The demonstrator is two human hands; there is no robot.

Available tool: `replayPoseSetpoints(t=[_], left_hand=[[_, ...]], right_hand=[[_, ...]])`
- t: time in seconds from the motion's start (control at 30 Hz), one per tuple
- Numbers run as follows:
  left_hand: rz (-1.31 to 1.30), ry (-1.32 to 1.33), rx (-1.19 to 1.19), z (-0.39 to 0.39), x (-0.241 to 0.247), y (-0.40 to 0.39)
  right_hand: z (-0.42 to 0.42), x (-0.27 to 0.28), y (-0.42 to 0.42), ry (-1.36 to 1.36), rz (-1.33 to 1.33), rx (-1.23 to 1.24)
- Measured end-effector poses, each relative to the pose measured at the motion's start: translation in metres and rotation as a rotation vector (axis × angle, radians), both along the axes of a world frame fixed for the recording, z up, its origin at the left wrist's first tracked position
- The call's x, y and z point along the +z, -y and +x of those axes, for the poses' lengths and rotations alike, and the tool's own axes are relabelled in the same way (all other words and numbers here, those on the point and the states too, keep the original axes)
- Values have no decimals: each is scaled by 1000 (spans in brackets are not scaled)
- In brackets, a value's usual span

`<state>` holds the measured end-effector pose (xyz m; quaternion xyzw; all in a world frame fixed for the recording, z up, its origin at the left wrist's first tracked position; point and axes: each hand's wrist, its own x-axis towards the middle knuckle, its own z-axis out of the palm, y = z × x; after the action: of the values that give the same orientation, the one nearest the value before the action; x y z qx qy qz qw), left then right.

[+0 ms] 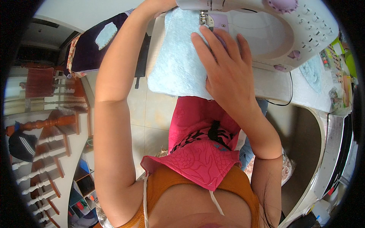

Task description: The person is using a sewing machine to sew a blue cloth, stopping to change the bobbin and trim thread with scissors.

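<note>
A white sewing machine [273, 61] with lilac dials stands at the top of the head view. Light blue fluffy fabric [174, 62] lies under its metal presser foot [203, 17] and hangs over the table edge towards me. Spread flat, my right hand [228, 62] rests on the right part of the fabric, its fingertips just in front of the presser foot. My left hand [162, 4] reaches to the left side of the machine head at the top edge; its fingers are hidden behind the machine.
A dark cloth [88, 54] with a light blue piece on it lies at the left. On the white table [313, 99], a blue cloth [312, 74] and small supplies sit at the right. A black cable [291, 88] hangs over the front edge. Stairs [45, 142] are far left.
</note>
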<state>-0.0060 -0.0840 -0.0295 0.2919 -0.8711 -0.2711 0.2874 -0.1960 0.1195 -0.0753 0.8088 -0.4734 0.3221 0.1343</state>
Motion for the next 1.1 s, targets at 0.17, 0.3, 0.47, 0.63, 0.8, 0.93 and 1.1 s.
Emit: replayPoseSetpoints(t=[0.17,0.3,0.47,0.63,0.8,0.93,1.1], left_hand=[[-1,-3,-1,0,-1,-1],[1,-7,-2,-1,-1,-4],[-7,9,22,7,7,-10],[3,-5,1,1,-1,-2],[4,-6,7,3,1,-3],[8,-10,7,3,0,-3],[8,-13,3,3,-2,-3]], right_hand=[[0,4,-7,0,42,-24],[-7,5,-12,-6,10,26],[-5,1,-9,37,-106,123],[-5,-4,-8,17,-99,90],[-1,0,-9,28,-84,88],[0,-1,-9,41,-68,71],[0,-2,-9,44,-68,50]])
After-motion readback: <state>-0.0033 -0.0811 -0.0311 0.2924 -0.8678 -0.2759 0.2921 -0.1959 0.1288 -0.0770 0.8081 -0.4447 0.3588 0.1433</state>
